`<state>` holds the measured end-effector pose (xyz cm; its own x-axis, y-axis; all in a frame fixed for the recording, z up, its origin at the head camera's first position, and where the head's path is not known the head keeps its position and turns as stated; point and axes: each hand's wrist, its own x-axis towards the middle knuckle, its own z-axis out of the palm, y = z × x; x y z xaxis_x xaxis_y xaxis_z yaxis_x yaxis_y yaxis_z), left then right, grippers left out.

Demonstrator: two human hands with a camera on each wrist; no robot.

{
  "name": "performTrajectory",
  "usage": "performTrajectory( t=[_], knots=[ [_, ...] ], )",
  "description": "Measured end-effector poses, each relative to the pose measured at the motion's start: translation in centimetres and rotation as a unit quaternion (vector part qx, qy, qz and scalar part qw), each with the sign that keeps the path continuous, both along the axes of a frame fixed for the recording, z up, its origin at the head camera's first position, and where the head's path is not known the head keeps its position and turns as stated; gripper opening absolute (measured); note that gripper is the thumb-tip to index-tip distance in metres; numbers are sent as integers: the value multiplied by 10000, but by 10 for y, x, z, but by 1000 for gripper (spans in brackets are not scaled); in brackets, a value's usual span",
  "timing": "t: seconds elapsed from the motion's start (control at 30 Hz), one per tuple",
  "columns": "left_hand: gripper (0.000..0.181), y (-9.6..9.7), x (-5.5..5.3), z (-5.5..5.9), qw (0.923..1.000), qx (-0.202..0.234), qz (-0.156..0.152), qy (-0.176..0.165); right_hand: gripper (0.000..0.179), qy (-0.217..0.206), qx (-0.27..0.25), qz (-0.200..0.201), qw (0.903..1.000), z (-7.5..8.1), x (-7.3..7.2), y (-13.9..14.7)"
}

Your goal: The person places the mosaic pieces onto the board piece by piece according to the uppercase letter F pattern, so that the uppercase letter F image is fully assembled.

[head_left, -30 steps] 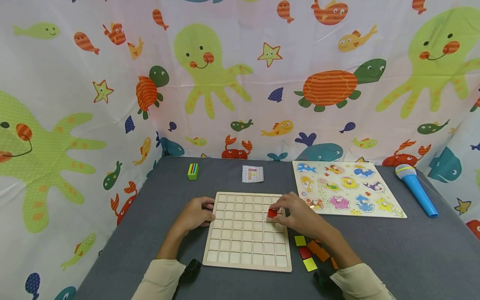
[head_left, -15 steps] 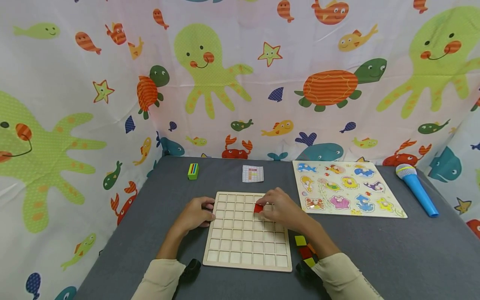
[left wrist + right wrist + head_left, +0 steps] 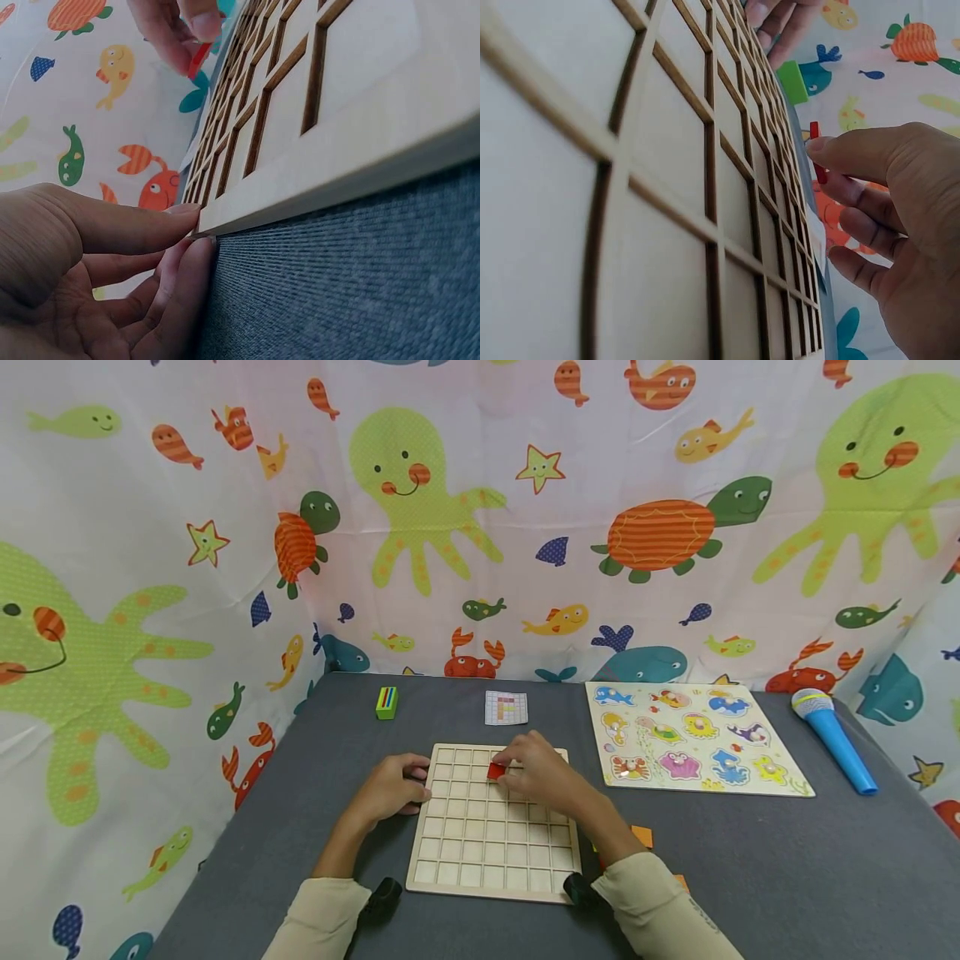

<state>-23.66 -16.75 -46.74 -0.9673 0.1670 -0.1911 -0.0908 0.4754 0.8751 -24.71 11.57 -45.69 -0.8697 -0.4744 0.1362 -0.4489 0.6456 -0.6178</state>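
Observation:
A wooden grid board with square recesses lies flat on the table. My left hand holds its left edge; in the left wrist view the thumb touches the rim's top and the curled fingers press against its side. My right hand pinches a red square tile over the board's upper rows. In the right wrist view that tile stands on edge between thumb and forefinger, a little apart from the grid.
Orange tiles lie right of the board, partly under my right forearm. Behind the board are a small printed pattern card and a green block with coloured stripes. A sea-animal puzzle board and blue toy microphone lie to the right.
My right hand has carried the red tile leftward and slightly back across the board's upper rows. Its forearm now covers most of the loose tiles. The left hand has stayed at the board's edge.

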Motion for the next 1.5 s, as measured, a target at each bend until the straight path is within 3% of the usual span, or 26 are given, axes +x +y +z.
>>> performTrajectory(
  t=[0.63,1.5],
  knots=[
    [51,0,1,1,10000,-33,27,-35,21,122,395,-37,9991,-8,-16,-25],
    [51,-1,0,1,10000,-6,37,-51,24,-50,298,151,9994,-3,-14,-28]
  ],
)
